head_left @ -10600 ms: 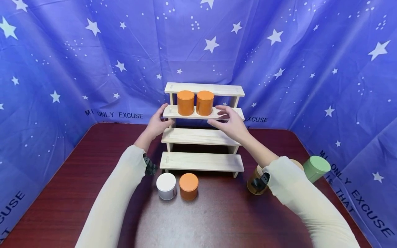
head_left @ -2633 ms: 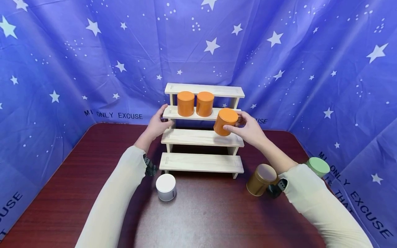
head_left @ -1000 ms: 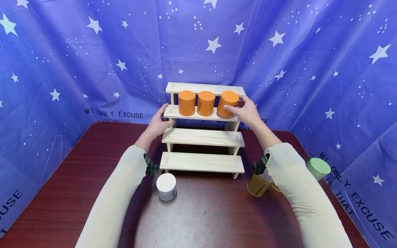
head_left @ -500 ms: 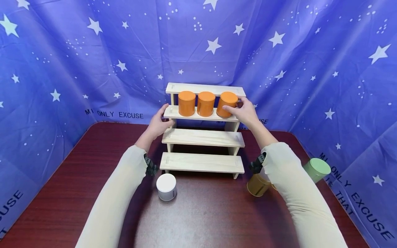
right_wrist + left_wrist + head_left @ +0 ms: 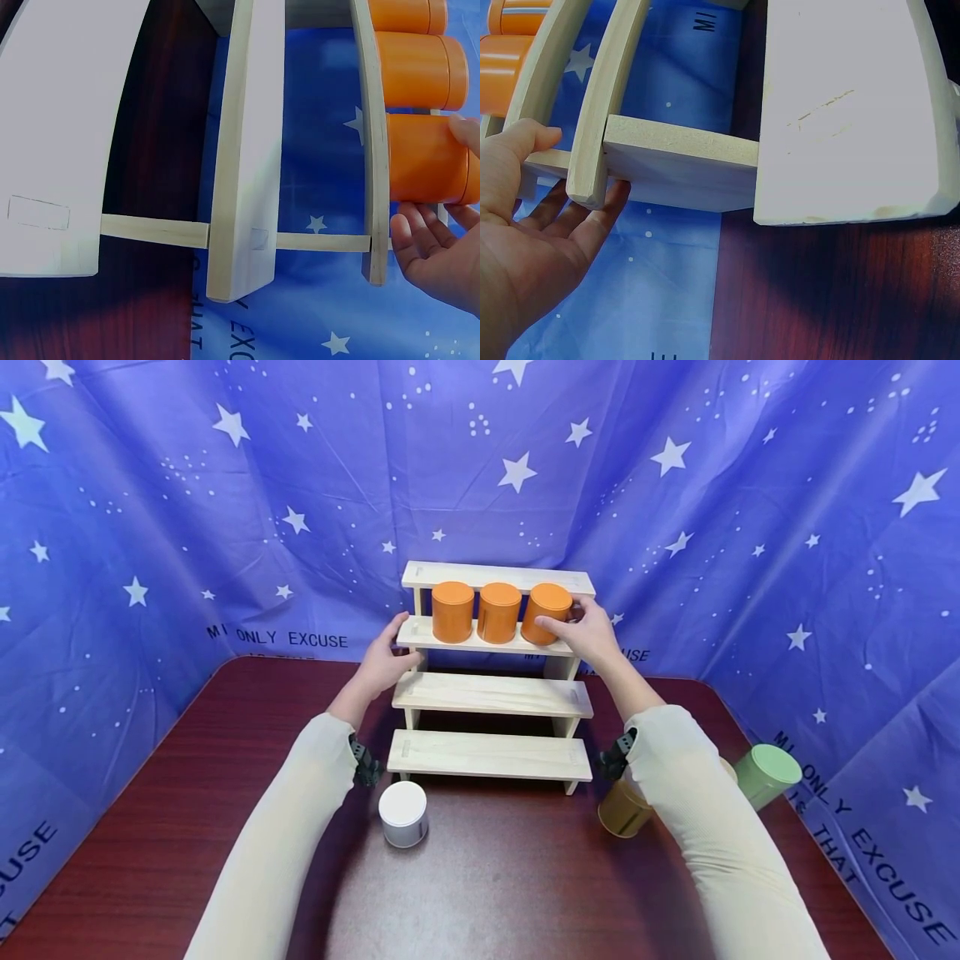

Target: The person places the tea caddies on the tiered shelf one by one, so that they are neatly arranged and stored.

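Note:
My right hand (image 5: 594, 631) pinches an orange tin canister (image 5: 546, 612) by thumb and fingers from its right side. The canister stands on the second shelf from the top of a stepped wooden rack (image 5: 491, 752). Left of it, on the same shelf, stand two matching orange canisters, a middle one (image 5: 499, 612) and a left one (image 5: 452, 612). With thumb and fingers about a shelf end, my left hand (image 5: 381, 660) holds the rack's left side. In the right wrist view, fingertips (image 5: 405, 232) sit low against the held canister (image 5: 427, 159).
A white canister (image 5: 403, 814) stands on the dark red table (image 5: 480, 893) before the rack. On the right, a brown-gold canister (image 5: 624, 810) is partly under the right sleeve, with a green one (image 5: 768, 775) farther right. A blue star curtain (image 5: 480, 460) hangs behind.
The third orange canister went from the table up onto the second shelf in my right hand. Over the last second it shifted slightly left, toward the middle canister. My left hand stayed put.

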Motion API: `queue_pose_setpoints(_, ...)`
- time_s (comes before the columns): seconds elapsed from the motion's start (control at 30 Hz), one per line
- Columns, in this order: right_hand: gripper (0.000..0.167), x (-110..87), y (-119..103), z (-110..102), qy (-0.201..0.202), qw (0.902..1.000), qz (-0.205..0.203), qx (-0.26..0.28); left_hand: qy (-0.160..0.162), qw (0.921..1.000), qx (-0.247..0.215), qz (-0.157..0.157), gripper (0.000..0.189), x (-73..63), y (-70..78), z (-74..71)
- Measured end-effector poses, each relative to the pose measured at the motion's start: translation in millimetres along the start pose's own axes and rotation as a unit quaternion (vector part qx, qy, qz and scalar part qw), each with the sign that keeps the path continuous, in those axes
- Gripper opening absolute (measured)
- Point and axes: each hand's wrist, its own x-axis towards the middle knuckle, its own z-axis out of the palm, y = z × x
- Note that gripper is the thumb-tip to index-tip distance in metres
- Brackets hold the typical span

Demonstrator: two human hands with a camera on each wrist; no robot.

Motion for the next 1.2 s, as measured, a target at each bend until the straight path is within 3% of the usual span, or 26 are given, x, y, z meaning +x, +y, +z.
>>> queue_pose_setpoints(1.2,0.075,0.5,2.3,3.8,0.002,0.9999,-0.004,0.01,0.003,0.9999,-0.011,-0.003,0.082,1.2,-1.5,1.6)
